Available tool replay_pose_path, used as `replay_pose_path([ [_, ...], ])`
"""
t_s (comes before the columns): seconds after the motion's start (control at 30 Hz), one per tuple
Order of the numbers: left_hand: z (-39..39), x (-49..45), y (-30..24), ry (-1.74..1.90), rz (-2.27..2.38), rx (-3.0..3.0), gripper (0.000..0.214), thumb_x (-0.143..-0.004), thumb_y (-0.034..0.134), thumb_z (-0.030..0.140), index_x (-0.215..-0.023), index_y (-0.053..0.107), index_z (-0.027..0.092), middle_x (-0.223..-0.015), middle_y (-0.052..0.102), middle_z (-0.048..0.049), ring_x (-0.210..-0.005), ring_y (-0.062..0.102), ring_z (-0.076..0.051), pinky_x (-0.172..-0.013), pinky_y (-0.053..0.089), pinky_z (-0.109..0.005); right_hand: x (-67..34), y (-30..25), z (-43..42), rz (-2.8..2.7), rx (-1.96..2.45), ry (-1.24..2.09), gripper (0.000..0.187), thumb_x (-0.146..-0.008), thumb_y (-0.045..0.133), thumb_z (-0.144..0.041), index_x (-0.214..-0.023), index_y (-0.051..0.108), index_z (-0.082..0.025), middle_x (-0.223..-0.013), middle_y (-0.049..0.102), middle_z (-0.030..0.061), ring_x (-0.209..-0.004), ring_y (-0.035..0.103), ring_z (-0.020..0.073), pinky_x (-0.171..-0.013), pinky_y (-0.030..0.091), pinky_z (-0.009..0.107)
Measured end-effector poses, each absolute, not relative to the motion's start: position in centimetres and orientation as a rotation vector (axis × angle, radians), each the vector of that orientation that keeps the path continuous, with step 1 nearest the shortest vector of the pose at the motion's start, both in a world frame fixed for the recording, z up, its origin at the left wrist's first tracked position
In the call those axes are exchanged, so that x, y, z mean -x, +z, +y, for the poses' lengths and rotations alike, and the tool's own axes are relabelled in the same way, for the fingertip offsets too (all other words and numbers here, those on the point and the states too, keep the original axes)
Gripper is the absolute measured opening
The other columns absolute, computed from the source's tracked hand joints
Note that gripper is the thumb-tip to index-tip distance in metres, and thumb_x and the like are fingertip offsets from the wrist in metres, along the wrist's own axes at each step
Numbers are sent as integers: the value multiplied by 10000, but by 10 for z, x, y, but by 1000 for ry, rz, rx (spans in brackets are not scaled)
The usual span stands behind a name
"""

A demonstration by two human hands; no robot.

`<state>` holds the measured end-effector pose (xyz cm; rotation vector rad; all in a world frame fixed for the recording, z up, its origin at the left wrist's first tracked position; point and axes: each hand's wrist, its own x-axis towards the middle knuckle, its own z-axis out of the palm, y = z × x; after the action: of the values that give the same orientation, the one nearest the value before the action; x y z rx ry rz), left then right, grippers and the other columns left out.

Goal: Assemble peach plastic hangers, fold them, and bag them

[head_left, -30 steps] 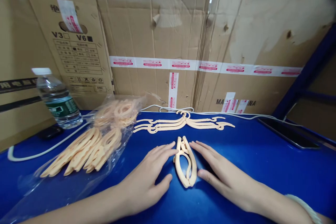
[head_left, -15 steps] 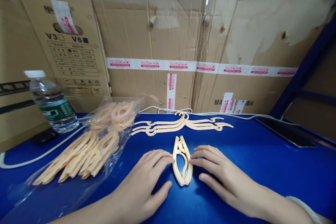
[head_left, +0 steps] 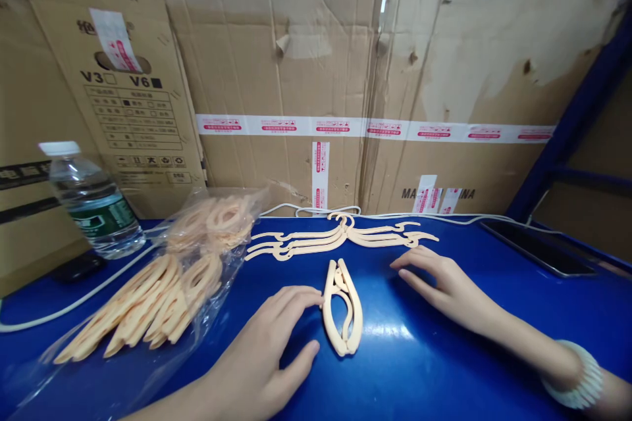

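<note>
The left hand (head_left: 269, 342) is nearest, its forearm cut off by the bottom edge. Its fingers are curved and the thumb stands well apart from them; the fingertips seem to touch the left edge of a folded hanger (head_left: 356, 306), with no grip closed on it. That pale hanger lies on the blue tabletop (head_left: 390, 375) between the hands, narrow end away, its curved hook tucked inside the arms. The right hand (head_left: 444, 283) is apart from it, farther back to the right, loosely open with a gap between thumb and fingers and nothing visible in it. Some of its fingers are hidden behind the front ones; a pale band (head_left: 577, 375) circles the wrist.

To the left, more folded hangers (head_left: 148, 296) lie in a clear plastic bag (head_left: 217, 299). They overlap too much to count, and the bag's near end is hard to make out. Beyond the single hanger lie unfolded hangers (head_left: 318, 243), overlapping, their number unclear.

A black object (head_left: 78, 268), too dark to identify, sits below a water bottle (head_left: 101, 217). A dark flat device (head_left: 538, 248) lies far right. White cable (head_left: 74, 308) is cut off at the left edge. Taped cardboard (head_left: 276, 79) stands behind, some print covered by tape.
</note>
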<state>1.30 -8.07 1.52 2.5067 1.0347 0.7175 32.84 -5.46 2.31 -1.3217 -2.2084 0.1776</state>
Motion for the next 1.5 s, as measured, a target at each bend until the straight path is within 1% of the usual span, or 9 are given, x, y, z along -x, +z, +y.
replay_pose_path([
  [0.23,-80,-12,14,739,1011,-2515,461,-852,516,148,-1289,460,284,-1316,559,-75,-1211,534,-255,-1043,438,-438,-336,16,-44,-2198,1348,108,234,-933,462,-311,-998,656,-197,-1008,688,90,-958,630,242,-848,511,411],
  [0.5,-80,-12,12,771,1013,-2482,455,-843,519,140,-1274,476,281,-1298,566,-70,-1201,538,-253,-1040,435,-426,-362,5,-22,-2222,1334,-153,337,-932,441,-283,-1215,603,-197,-1212,641,138,-1139,582,291,-986,451,531],
  [0.63,-80,-12,11,809,1006,-2475,454,-834,533,137,-1260,486,286,-1290,571,-61,-1192,541,-245,-1034,435,-411,-367,-1,-15,-2346,1373,-181,484,-946,445,-330,-1400,444,-164,-1437,476,157,-1349,400,324,-1065,378,561],
  [0.7,-80,-12,11,820,1010,-2471,448,-833,534,134,-1252,490,286,-1282,577,-57,-1183,548,-241,-1029,439,-402,-367,-4,-13,-2380,1403,-176,490,-957,428,-337,-1416,423,-164,-1452,459,154,-1373,363,330,-1068,372,569],
  [0.9,-81,-12,15,837,1050,-2410,394,-847,533,160,-1221,510,282,-1247,605,-49,-1159,569,-242,-1007,456,-383,-364,-4,-13,-2339,1315,-191,343,-947,421,-249,-1248,570,-182,-1269,596,156,-1199,541,295,-1024,436,510],
  [1.03,-81,-11,15,875,1093,-2339,350,-855,529,180,-1188,529,286,-1219,618,-40,-1138,579,-244,-997,460,-386,-361,1,-15,-2314,1272,-119,244,-949,411,-242,-1026,637,-195,-1045,647,128,-1008,612,265,-894,512,443],
  [1.13,-81,-11,16,895,1138,-2244,336,-857,524,189,-1176,541,296,-1188,634,-27,-1118,587,-243,-992,462,-401,-358,5,-19,-2303,1256,-78,197,-945,427,-264,-894,608,-206,-916,632,91,-867,616,232,-787,524,384],
  [1.37,-74,-14,16,1006,1098,-1820,251,-823,569,268,-1068,610,233,-1146,654,-72,-1137,582,-259,-1009,459,-428,-355,18,-32,-2161,1318,69,126,-931,452,-331,-866,486,-229,-838,641,48,-734,625,183,-682,512,301],
  [1.5,-63,-13,12,1056,1052,-1549,385,-748,669,349,-1100,609,205,-1182,664,-124,-1129,607,-296,-995,464,-482,-357,29,-41,-2033,1288,58,172,-918,495,-401,-910,501,-229,-821,663,50,-719,647,189,-656,524,289],
])
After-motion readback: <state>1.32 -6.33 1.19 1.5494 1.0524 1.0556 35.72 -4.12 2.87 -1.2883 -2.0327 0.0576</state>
